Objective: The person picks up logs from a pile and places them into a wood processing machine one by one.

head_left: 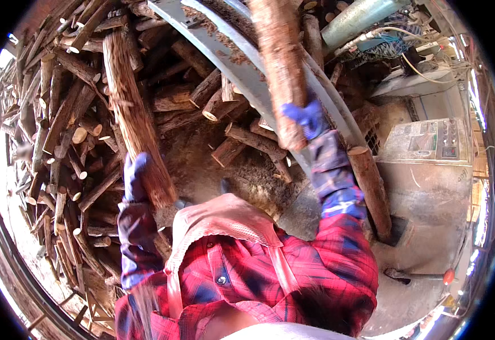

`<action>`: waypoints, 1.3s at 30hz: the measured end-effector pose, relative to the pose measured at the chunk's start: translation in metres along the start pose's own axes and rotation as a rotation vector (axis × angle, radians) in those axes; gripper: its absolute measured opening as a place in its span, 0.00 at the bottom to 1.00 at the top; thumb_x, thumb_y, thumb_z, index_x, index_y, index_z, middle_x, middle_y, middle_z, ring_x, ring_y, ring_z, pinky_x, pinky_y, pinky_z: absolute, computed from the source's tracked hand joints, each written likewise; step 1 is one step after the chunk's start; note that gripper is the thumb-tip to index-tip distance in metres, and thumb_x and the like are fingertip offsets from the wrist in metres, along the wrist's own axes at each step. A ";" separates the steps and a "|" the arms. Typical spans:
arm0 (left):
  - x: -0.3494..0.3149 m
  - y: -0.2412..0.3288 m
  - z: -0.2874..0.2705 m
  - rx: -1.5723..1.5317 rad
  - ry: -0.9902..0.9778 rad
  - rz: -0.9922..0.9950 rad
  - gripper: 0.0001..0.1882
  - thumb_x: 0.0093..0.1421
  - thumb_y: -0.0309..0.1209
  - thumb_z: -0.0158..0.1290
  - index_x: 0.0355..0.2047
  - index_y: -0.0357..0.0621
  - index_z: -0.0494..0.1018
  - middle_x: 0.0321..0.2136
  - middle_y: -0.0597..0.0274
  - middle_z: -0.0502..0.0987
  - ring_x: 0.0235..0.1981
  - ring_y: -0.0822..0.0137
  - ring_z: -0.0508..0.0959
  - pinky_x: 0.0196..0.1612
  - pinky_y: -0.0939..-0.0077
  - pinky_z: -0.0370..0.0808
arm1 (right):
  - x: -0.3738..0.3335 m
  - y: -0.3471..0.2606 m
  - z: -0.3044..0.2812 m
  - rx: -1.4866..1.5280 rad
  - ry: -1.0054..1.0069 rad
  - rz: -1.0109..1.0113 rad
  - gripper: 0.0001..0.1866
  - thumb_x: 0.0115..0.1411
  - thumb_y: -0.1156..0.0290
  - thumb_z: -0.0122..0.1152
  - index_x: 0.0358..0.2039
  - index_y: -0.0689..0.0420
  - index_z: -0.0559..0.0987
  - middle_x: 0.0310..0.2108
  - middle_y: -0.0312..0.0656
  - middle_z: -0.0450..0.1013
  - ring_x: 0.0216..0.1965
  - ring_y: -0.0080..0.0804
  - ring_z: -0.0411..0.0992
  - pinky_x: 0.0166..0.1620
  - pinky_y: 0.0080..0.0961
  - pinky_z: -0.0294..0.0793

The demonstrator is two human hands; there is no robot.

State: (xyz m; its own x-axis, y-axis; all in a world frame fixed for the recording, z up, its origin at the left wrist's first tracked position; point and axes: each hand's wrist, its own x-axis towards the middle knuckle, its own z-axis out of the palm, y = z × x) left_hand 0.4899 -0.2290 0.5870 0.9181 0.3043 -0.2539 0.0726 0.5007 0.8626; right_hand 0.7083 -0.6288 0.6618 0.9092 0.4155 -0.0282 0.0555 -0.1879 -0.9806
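I'm standing in a rough work yard, with a tangled pile of logs [80,135] down the left and a grimy machine panel [423,141] on the right. Curved metal rails [233,68] run between them, crumbs of bark lying on them. The head view shows a split log [134,119] slanting up at the left and a round log [278,62] rising in front of the rails. Both look stiff and fairly heavy, not fragile, the split one likely splintery; I'd grip each low and keep a second support nearer its middle.

The left hand [136,177], gloved in purple, lies against the split log's left edge near its lower end, forearm nearly upright; its fingers are mostly behind the wood, so I can't tell how far they close. The right hand [310,120] clasps the round log near its lower end, thumb side across the bark, other fingers hidden, forearm reaching forward.
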 end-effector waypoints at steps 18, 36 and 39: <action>0.018 0.051 0.287 0.131 -0.322 0.288 0.37 0.47 0.30 0.65 0.59 0.37 0.64 0.43 0.52 0.76 0.40 0.60 0.79 0.44 0.67 0.78 | -0.172 0.071 -0.239 -1.271 0.121 0.271 0.59 0.39 0.46 0.76 0.66 0.61 0.59 0.58 0.62 0.66 0.57 0.60 0.67 0.61 0.48 0.66; 0.037 -0.009 0.304 0.986 -0.314 0.892 0.52 0.47 0.46 0.69 0.63 0.29 0.55 0.55 0.33 0.68 0.58 0.38 0.69 0.61 0.57 0.67 | 0.114 0.000 -0.069 0.067 0.087 -0.429 0.29 0.63 0.49 0.55 0.51 0.63 0.77 0.45 0.42 0.77 0.46 0.33 0.74 0.54 0.32 0.72; 0.040 0.010 0.266 0.462 -0.248 0.658 0.43 0.56 0.45 0.65 0.64 0.34 0.59 0.61 0.38 0.66 0.65 0.51 0.65 0.66 0.62 0.62 | 0.206 -0.017 -0.123 -0.387 -0.014 -0.728 0.32 0.69 0.44 0.44 0.49 0.62 0.80 0.48 0.44 0.79 0.50 0.37 0.75 0.60 0.35 0.70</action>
State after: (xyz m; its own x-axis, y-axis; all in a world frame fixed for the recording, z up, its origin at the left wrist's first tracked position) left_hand 0.6313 -0.4268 0.7016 0.8841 0.2040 0.4205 -0.4048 -0.1153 0.9071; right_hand 0.9458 -0.6492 0.6960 0.5854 0.5621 0.5843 0.7699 -0.1596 -0.6179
